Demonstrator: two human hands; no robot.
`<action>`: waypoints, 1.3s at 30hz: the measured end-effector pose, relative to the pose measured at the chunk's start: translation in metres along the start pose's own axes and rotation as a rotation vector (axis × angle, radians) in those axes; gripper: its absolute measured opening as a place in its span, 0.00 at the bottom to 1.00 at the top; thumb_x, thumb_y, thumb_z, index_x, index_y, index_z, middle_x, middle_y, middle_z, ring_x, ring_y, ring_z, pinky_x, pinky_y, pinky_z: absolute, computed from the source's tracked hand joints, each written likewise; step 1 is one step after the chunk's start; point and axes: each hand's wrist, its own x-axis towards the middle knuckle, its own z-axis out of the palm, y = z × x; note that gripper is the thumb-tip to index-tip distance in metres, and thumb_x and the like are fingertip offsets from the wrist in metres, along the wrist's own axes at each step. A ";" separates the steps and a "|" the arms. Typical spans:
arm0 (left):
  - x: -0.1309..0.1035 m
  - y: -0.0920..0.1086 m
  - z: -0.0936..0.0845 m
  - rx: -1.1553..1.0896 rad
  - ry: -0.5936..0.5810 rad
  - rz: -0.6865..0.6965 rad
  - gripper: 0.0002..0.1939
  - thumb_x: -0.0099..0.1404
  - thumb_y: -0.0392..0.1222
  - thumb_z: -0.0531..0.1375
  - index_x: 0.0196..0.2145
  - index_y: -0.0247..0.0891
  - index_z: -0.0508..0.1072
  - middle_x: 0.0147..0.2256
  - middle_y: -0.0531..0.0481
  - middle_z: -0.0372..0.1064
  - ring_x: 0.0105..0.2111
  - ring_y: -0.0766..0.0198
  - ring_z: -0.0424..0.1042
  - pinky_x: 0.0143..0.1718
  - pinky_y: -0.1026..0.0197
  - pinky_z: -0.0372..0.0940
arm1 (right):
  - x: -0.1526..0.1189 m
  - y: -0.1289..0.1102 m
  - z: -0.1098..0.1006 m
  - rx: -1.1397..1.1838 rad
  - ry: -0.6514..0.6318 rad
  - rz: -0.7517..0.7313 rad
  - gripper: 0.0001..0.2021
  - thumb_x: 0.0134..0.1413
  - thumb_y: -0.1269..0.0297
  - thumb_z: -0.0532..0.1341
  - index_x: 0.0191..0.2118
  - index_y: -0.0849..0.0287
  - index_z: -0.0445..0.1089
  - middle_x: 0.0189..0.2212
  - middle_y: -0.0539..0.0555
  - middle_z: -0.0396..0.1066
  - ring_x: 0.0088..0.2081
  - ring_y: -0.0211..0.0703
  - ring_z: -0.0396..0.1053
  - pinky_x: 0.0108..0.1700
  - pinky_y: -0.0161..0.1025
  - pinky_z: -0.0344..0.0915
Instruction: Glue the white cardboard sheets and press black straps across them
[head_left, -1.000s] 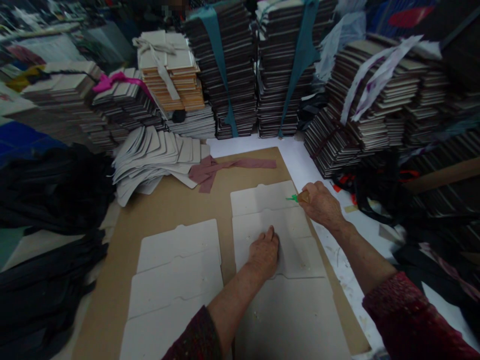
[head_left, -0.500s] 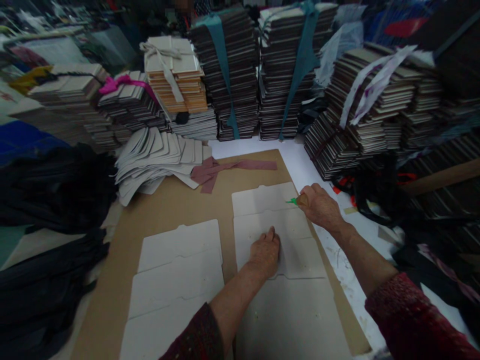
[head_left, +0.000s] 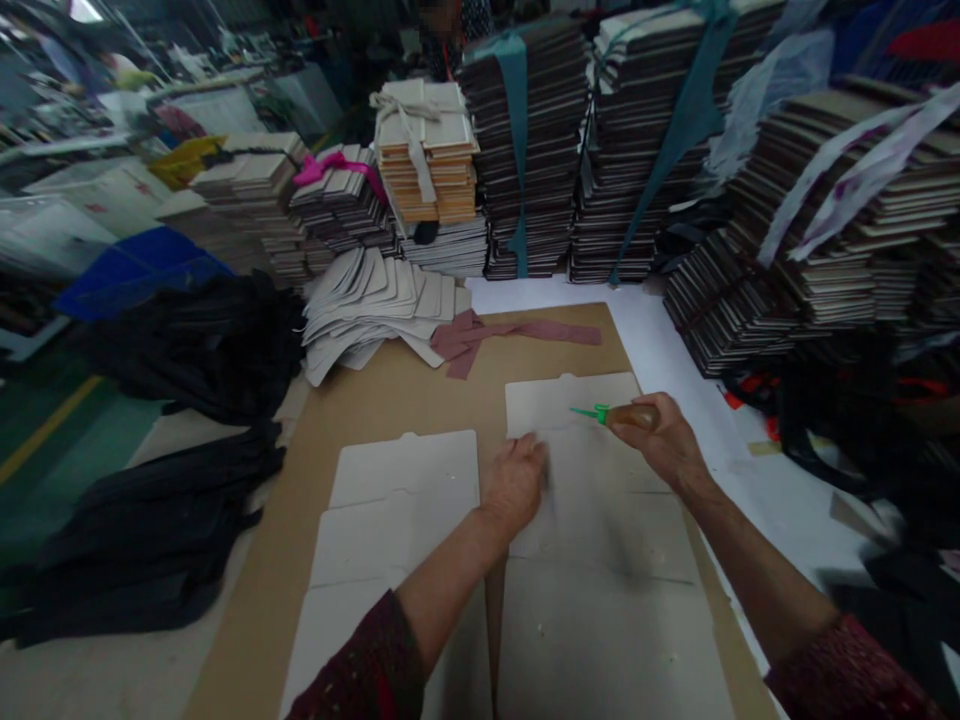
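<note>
My right hand point(head_left: 664, 440) is closed around the wooden handle of an awl point(head_left: 626, 414), whose green tip points left, over the farthest card of the right-hand row. My left hand point(head_left: 517, 483) lies with fingers stretched out on the left edge of the overlapping grey cardboard panels point(head_left: 600, 520), which run in a column toward me. Small marks dot several of these panels. A second column of similar cardboard panels point(head_left: 401, 520) lies to the left of my left forearm. Both columns rest on a brown board point(head_left: 300, 590).
Fanned grey card pieces point(head_left: 375, 305) and a mauve cloth strip point(head_left: 525, 330) lie at the far end. Tied stacks of panels point(head_left: 536, 150) stand behind, with more bundles point(head_left: 847, 200) at the right. Black fabric point(head_left: 150, 540) is piled at the left.
The view has swung left. My left hand has shifted to the left edge of the right-hand panels. My right hand still holds the awl, now with more of its handle showing.
</note>
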 end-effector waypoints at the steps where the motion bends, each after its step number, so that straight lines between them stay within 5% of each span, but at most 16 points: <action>1: 0.002 -0.011 0.002 0.012 0.007 -0.021 0.23 0.66 0.31 0.48 0.58 0.33 0.64 0.63 0.40 0.56 0.59 0.51 0.59 0.60 0.52 0.60 | -0.001 -0.006 0.007 0.003 -0.018 -0.017 0.21 0.45 0.52 0.65 0.44 0.55 0.64 0.40 0.55 0.67 0.38 0.48 0.68 0.40 0.45 0.66; 5: 0.008 -0.035 0.010 0.037 -0.013 -0.022 0.22 0.67 0.31 0.49 0.58 0.33 0.65 0.62 0.42 0.58 0.57 0.54 0.60 0.60 0.55 0.60 | -0.002 -0.025 0.031 -0.049 -0.083 -0.106 0.18 0.45 0.57 0.64 0.43 0.54 0.65 0.43 0.54 0.65 0.39 0.47 0.67 0.42 0.45 0.66; 13: 0.011 -0.035 0.012 0.064 -0.027 -0.004 0.14 0.69 0.31 0.50 0.49 0.34 0.69 0.55 0.44 0.64 0.52 0.56 0.64 0.52 0.54 0.65 | -0.001 -0.039 0.053 -0.206 -0.164 -0.220 0.14 0.49 0.62 0.63 0.43 0.54 0.64 0.42 0.53 0.63 0.40 0.47 0.66 0.41 0.42 0.65; 25: 0.010 -0.034 0.013 0.068 -0.022 -0.012 0.16 0.69 0.31 0.51 0.52 0.35 0.67 0.58 0.44 0.61 0.54 0.55 0.63 0.51 0.55 0.66 | 0.007 -0.083 0.047 -0.493 -0.230 -0.423 0.06 0.58 0.68 0.59 0.40 0.54 0.63 0.41 0.57 0.63 0.44 0.51 0.63 0.36 0.40 0.59; 39: 0.010 -0.033 0.010 0.054 -0.037 -0.020 0.15 0.69 0.31 0.51 0.52 0.34 0.68 0.59 0.43 0.61 0.55 0.55 0.64 0.52 0.54 0.67 | 0.017 -0.072 0.036 -0.510 -0.308 -0.490 0.06 0.57 0.68 0.61 0.40 0.54 0.62 0.41 0.54 0.63 0.45 0.48 0.64 0.36 0.38 0.58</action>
